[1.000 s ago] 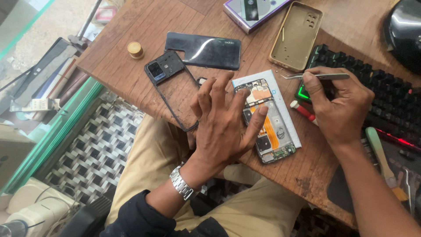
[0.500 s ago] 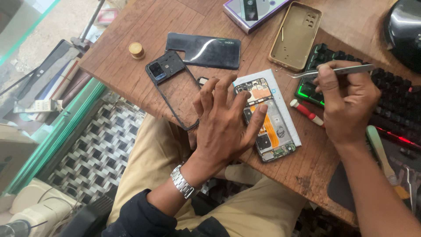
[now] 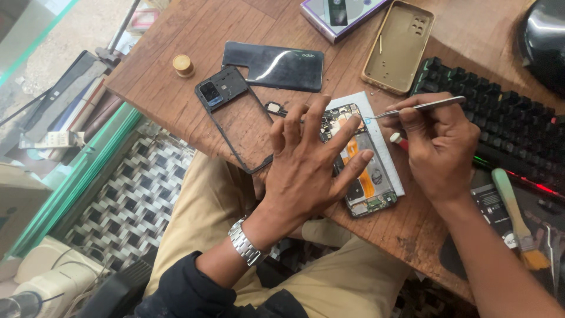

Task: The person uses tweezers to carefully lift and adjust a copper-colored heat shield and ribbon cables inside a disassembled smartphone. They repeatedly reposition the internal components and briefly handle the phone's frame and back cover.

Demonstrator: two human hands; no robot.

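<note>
Left hand (image 3: 309, 168) spread flat, fingers apart, pressed on the opened phone (image 3: 365, 171) lying on a pale sheet near the front edge of the wooden table (image 3: 176, 94). Right hand (image 3: 438, 147) closed around metal tweezers (image 3: 421, 106), tips held just above the phone's top end. Black phone frame (image 3: 235, 118) just left; keyboard (image 3: 500, 126) right.

My left hand (image 3: 309, 171) covers the near half of the opened phone (image 3: 368, 176), so I cannot see the boards beneath it. Beyond my right hand (image 3: 438, 150), the frame crops the keyboard (image 3: 500, 126) and the purple box (image 3: 338, 15).
</note>
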